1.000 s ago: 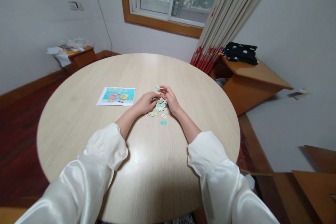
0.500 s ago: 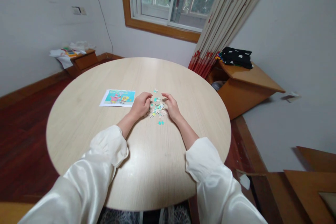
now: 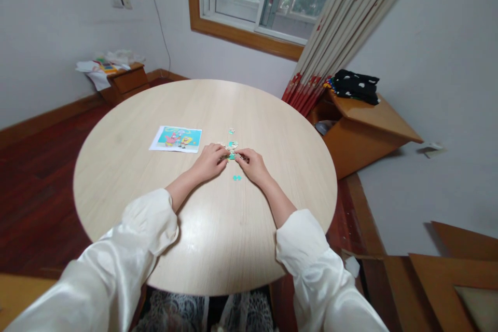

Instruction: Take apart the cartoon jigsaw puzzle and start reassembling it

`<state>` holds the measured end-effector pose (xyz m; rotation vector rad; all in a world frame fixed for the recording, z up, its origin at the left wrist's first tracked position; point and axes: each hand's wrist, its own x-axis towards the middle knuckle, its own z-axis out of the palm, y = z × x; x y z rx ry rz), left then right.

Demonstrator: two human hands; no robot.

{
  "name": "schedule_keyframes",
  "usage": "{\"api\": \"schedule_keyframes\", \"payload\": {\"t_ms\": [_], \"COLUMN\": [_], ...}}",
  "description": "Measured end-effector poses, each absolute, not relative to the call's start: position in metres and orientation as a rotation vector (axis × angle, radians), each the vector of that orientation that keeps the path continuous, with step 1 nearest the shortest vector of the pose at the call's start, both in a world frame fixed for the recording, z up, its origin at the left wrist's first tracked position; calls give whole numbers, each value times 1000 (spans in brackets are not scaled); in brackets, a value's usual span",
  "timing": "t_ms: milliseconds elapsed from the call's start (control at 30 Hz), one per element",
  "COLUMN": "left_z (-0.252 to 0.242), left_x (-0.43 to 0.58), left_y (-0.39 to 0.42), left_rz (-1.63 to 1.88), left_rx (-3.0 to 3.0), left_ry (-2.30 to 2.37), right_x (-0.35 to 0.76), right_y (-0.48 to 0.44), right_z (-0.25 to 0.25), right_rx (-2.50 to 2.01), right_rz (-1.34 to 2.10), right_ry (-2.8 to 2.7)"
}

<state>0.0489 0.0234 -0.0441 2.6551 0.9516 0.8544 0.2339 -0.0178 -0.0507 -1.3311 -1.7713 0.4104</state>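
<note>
1. Head view: your reference print (image 3: 177, 138) lies flat on the round table (image 3: 128, 166), to the left of your hands. It shows cartoon figures on a teal ground, and any lettering on it is too small to read.
2. Your left hand (image 3: 210, 161) rests palm down with its fingers curled, the tips on the near left edge of the jigsaw pieces (image 3: 232, 146).
3. Your right hand (image 3: 252, 165) is curled the same way, and its fingertips meet the left hand's over the pieces. You cannot tell whether either hand pinches a piece or only presses on the heap.
4. The jigsaw pieces form a small loose heap near the table's middle, just right of the print, mostly covered by your fingers. They show pale backs and teal faces.
5. A single teal piece (image 3: 236, 178) lies alone just nearer you, between your wrists.
6. Another stray piece (image 3: 232, 130) sits just beyond the heap.
7. A black spotted cloth (image 3: 357, 85) lies folded on the wooden cabinet (image 3: 373, 119) to the right, beside the curtain (image 3: 334, 26).
</note>
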Motion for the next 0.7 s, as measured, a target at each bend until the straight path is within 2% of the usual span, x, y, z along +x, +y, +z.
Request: {"api": "schedule_keyframes", "payload": {"t_ms": [167,533,700], "left_z": [-40,-38,-36], "left_x": [50,47,46], "left_y": [25,21,17], "left_rz": [874,1179,1163], "left_rx": [2620,2376,2402], "left_ry": [940,1068,1069], "right_x": [233,235,239], "right_y": [-19,-16,-16], "right_z": [-49,-53,-57], "right_rx": [-1329,-1315,-1340], "right_rz": [492,692,729], "right_ry": [-1609,-1314,-1276]}}
